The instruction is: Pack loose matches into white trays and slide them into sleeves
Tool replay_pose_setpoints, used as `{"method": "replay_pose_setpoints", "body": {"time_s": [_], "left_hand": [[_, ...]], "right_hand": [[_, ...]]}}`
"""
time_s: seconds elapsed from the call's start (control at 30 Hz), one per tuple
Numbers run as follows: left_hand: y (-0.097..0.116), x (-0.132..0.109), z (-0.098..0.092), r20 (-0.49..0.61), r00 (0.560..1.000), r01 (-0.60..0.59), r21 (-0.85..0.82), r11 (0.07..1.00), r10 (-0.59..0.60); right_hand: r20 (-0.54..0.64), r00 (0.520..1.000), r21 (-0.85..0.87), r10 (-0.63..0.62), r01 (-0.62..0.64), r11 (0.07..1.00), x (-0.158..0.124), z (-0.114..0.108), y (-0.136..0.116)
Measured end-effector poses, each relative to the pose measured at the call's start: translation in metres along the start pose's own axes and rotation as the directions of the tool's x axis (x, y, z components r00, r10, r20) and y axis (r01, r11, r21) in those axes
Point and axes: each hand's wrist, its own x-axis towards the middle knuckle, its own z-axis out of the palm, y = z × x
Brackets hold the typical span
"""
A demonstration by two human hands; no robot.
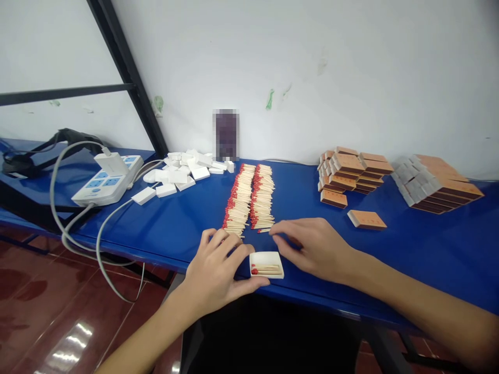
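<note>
My left hand (220, 270) grips a small white matchbox tray (268, 257) at its left end, close to the table's front edge. Several red-headed matches (268, 270) lie inside it along the near wall. Just above and right of the tray, my right hand (312, 244) is closed in a pinch at the tail of a single match (263, 230), whose red head points left. Beyond both hands, loose matches are laid out in two long rows, a left row (238, 200) and a right row (262, 197), heads mostly to the left.
White empty trays (183, 174) are heaped at the back left, by a power strip (109, 182) with trailing cables. Orange matchboxes stand at right in a nearer stack (354, 169) and a farther-right stack (436, 182). One matchbox (367, 219) lies alone. A blurred dark rectangle (226, 135) leans against the wall.
</note>
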Motion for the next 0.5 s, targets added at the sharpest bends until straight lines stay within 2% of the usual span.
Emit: {"method": "replay_pose_setpoints", "body": {"time_s": [0.1, 0.2, 0.37, 0.5], "left_hand": [[-0.001, 0.000, 0.001, 0.006, 1.000, -0.025, 0.009, 1.000, 0.025], [-0.001, -0.001, 0.001, 0.007, 0.999, -0.038, 0.009, 0.999, 0.038], [-0.001, -0.001, 0.001, 0.004, 0.999, -0.047, 0.022, 0.999, 0.047], [-0.001, -0.001, 0.002, 0.009, 0.999, -0.047, 0.009, 0.999, 0.047]], "right_hand": [[0.054, 0.992, -0.038, 0.117, -0.115, 0.993, 0.002, 0.005, 0.014], [0.111, 0.979, -0.053, 0.173, -0.168, 0.984, 0.003, 0.007, 0.020], [0.148, 0.972, -0.023, 0.185, -0.183, 0.983, 0.004, 0.008, 0.015], [0.118, 0.982, -0.025, 0.149, -0.147, 0.989, 0.007, 0.013, 0.011]]}}
